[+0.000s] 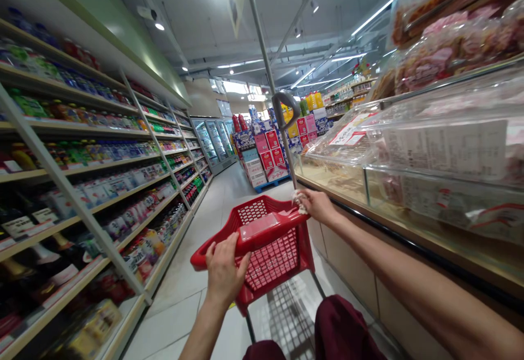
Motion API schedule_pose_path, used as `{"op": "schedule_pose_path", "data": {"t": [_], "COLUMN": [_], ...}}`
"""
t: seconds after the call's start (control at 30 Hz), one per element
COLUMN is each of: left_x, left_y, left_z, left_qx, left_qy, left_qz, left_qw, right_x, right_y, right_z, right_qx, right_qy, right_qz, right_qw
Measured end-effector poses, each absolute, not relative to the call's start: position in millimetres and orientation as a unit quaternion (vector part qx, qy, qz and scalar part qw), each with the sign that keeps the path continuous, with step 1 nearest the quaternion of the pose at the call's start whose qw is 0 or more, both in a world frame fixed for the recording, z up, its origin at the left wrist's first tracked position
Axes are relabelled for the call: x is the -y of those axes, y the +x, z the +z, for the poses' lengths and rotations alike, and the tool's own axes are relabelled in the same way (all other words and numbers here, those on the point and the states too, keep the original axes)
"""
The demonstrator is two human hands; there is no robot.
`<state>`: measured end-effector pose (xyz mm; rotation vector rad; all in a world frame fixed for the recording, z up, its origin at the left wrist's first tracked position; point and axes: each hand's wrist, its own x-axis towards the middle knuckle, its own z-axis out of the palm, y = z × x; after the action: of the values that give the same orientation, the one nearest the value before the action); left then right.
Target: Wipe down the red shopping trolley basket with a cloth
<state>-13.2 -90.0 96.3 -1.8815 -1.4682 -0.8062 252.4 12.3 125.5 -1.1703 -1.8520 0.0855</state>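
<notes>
A red plastic shopping cart (272, 261) stands in front of me in the aisle. Its thick red handle (264, 232) bears a pale panel in the middle. My left hand (226, 267) rests over the left part of the handle, fingers curled on top of it and thumb to the right side. At the handle's right end, my right hand (317, 205) is closed on a crumpled white cloth or tissue (298, 200), pressed close to the handle. The lattice of the basket shows below the handle.
Shelves of bottles and packets (102, 147) line the left. A glass-fronted counter (393, 185) with wrapped foods borders the right. Stacked cartons (270, 155) stand ahead on a blue pallet, with glass-door coolers (215, 139) beyond. A metal pole (266, 48) rises beside the counter.
</notes>
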Motion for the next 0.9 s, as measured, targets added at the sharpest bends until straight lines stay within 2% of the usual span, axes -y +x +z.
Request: {"op": "schedule_pose_path", "data": {"t": [0.2,0.4,0.57,0.63,0.77,0.9], "left_x": [92,92,92,93,94,93], "left_y": [-11,0,-2,-5,-1,8], "left_z": [98,97,96,96,96,96], "left_qx": [0.557,0.56,0.564,0.565,0.561,0.558], "left_qy": [-0.705,-0.693,-0.692,-0.695,-0.69,-0.681], "left_qz": [-0.309,-0.319,-0.316,-0.313,-0.32,-0.321], "left_qw": [0.313,0.324,0.321,0.316,0.327,0.349], "right_x": [26,-2,26,26,15,30], "right_y": [207,249,214,217,238,213], "right_z": [104,104,100,99,100,97], "right_qx": [0.803,0.699,0.794,0.791,0.699,0.752], "right_qy": [-0.315,-0.477,-0.319,-0.332,-0.474,-0.371], "right_qz": [-0.013,-0.04,-0.061,-0.07,-0.072,-0.075], "right_qw": [0.505,0.531,0.514,0.509,0.53,0.54]}}
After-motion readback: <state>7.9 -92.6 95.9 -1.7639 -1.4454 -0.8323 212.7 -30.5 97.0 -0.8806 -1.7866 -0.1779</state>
